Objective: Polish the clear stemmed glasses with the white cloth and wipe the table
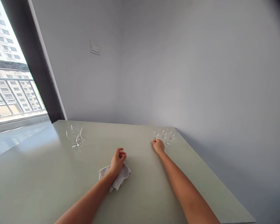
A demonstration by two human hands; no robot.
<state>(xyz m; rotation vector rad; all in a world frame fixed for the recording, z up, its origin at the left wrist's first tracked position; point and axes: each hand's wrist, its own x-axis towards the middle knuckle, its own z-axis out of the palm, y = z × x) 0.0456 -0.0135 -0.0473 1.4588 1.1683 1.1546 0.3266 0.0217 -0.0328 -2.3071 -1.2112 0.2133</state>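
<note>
My right hand (158, 146) reaches toward the far right corner of the table, its fingers closed at the stem of a clear wine glass (156, 134). Right beside that glass stand two more stemmed wine glasses, one wine glass (164, 133) behind my hand and another wine glass (171, 136) at the right. My left hand (118, 159) is over a folded light grey cloth (124, 172), wrist above it, with loosely curled fingers apart and nothing in them. Part of the cloth is hidden beneath my left wrist.
Two clear stemmed glasses, a front glass (73, 136) and a rear glass (80, 136), stand at the left on the pale green table (140, 199). Grey walls (189, 77) meet behind it. A window with a railing (16, 79) lies at the far left.
</note>
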